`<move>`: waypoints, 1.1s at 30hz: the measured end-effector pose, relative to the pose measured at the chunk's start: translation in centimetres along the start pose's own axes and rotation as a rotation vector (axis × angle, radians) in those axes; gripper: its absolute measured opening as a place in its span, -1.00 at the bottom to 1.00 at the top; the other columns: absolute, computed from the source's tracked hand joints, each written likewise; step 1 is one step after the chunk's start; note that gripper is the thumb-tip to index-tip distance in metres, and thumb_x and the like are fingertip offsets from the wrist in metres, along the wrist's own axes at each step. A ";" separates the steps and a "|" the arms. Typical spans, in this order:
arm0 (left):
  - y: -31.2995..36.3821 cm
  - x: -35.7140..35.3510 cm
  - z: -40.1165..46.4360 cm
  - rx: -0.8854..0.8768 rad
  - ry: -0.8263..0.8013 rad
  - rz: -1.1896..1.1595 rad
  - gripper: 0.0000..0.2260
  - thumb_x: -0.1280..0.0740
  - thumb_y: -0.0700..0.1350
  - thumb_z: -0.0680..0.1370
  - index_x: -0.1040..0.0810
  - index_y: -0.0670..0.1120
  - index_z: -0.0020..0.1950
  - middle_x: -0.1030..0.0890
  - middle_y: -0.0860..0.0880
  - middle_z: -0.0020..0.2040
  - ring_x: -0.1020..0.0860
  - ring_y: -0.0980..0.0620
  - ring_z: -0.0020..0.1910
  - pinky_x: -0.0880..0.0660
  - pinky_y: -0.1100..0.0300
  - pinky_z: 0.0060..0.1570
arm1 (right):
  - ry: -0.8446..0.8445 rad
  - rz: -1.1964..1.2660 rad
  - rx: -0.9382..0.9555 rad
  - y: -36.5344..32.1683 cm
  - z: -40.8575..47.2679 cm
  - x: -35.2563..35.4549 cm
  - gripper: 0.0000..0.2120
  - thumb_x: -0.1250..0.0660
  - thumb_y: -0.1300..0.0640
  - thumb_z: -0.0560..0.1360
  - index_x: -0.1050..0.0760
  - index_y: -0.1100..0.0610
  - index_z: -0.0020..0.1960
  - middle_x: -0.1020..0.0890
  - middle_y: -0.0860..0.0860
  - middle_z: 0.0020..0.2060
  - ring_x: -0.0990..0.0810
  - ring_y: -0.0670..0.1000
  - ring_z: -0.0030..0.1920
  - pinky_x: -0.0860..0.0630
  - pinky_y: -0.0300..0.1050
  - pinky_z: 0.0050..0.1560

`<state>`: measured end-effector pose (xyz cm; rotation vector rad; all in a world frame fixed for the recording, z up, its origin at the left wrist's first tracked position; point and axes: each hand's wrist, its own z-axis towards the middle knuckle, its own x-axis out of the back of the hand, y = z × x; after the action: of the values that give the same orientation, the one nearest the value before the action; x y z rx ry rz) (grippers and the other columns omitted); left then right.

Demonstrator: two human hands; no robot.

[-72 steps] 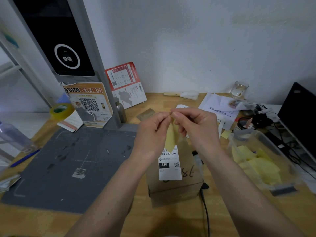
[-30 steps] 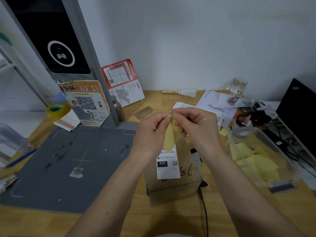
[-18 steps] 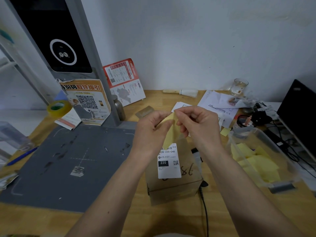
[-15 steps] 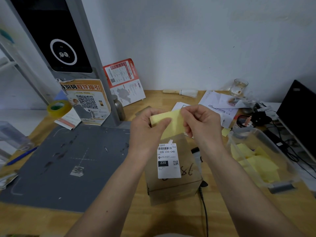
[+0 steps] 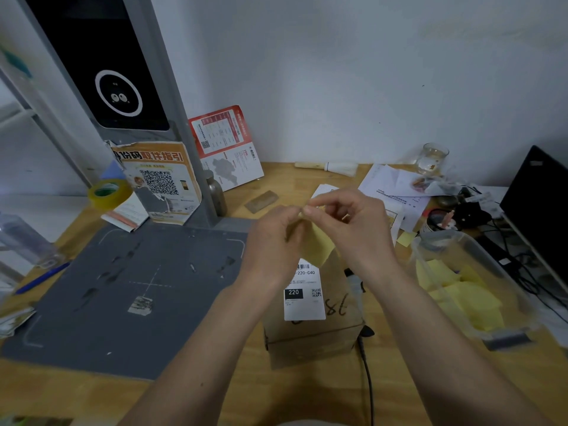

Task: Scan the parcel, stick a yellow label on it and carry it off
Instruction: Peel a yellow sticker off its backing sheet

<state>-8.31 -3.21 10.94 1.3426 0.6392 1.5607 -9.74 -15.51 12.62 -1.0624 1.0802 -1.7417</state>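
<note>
A small brown cardboard parcel point(image 5: 335, 327) lies on the wooden desk, a white barcode sticker point(image 5: 304, 292) on its top. Just above its far end, my left hand point(image 5: 273, 241) and my right hand point(image 5: 350, 229) meet at the fingertips. Both pinch the top corner of a yellow label point(image 5: 318, 247), which hangs down between them and covers the sticker's upper edge. The grey scanner stand point(image 5: 123, 96) with its dark camera panel rises at the left, over a grey mat point(image 5: 129, 287).
A clear plastic tub point(image 5: 470, 287) of yellow labels sits right of the parcel. A black cable point(image 5: 367, 379) runs past the parcel's right side. Papers, a glass, cords and a dark screen point(image 5: 541, 210) crowd the right. Yellow tape point(image 5: 107, 192) and a blue pen point(image 5: 43, 276) lie left.
Half a second ago the label was spread flat between my hands; now my fingertips have come together at its top corner and it hangs down. The parcel has not moved.
</note>
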 end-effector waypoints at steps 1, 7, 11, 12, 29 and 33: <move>0.1 0.0 -0.1 0.006 0.053 -0.017 -0.87 -0.33 -0.20 0.54 -0.65 -0.04 0.00 -0.66 0.03 -0.10 -0.57 0.08 -0.09 -0.51 0.18 -0.07 | -0.015 0.020 0.005 -0.1 0.0 0.0 -0.82 -0.51 0.19 0.35 -0.62 -0.09 -0.28 -0.57 -0.02 -0.32 -0.46 -0.08 -0.31 -0.44 -0.27 -0.25; 0.3 0.4 0.3 0.029 0.207 -0.071 -0.97 -0.44 -0.12 0.46 -0.63 0.01 -0.18 -0.65 0.07 -0.27 -0.62 0.05 -0.23 -0.58 -0.04 -0.16 | -0.049 0.090 -0.002 -0.1 0.0 0.1 -0.80 -0.49 0.20 0.37 -0.63 -0.11 -0.18 -0.57 0.03 -0.36 -0.49 -0.04 -0.33 -0.45 -0.23 -0.27; 1.0 0.1 0.1 -0.011 0.226 -0.074 -0.92 -0.43 -0.12 0.47 -0.65 0.06 -0.20 -0.64 0.11 -0.29 -0.58 0.18 -0.27 -0.53 0.22 -0.22 | -0.047 0.140 -0.051 -0.2 0.0 0.0 -0.86 -0.45 0.24 0.40 -0.64 0.01 -0.22 -0.62 0.02 -0.37 -0.50 -0.07 -0.39 -0.46 -0.17 -0.40; 1.2 0.1 0.0 -0.002 0.239 -0.117 -0.88 -0.44 -0.13 0.46 -0.64 0.09 -0.21 -0.64 0.12 -0.28 -0.56 0.23 -0.27 -0.50 0.30 -0.22 | -0.040 0.164 -0.074 -0.3 0.1 0.1 -0.89 -0.44 0.26 0.42 -0.63 0.06 -0.21 -0.62 0.04 -0.37 -0.50 -0.07 -0.42 -0.47 -0.15 -0.42; 1.5 0.2 -0.2 -0.022 0.295 -0.181 -0.88 -0.43 -0.15 0.47 -0.64 0.08 -0.17 -0.63 0.21 -0.26 -0.56 0.31 -0.23 -0.42 0.47 -0.19 | -0.027 0.393 -0.168 0.0 -0.1 -0.1 -0.93 -0.37 0.30 0.46 -0.64 0.24 -0.15 -0.59 0.04 -0.43 -0.51 -0.05 -0.44 -0.47 -0.21 -0.45; 1.4 0.2 -0.2 -0.065 0.302 -0.139 -0.92 -0.43 -0.16 0.46 -0.65 0.02 -0.13 -0.63 0.20 -0.23 -0.56 0.27 -0.20 -0.43 0.46 -0.19 | -0.025 0.460 -0.204 0.0 -0.1 -0.4 -0.93 -0.41 0.23 0.44 -0.64 0.23 -0.19 -0.58 0.08 -0.41 -0.50 -0.02 -0.43 -0.46 -0.18 -0.45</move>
<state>-8.95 -3.52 12.16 1.0007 0.8407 1.6691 -9.75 -15.14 12.55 -0.8650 1.3829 -1.2693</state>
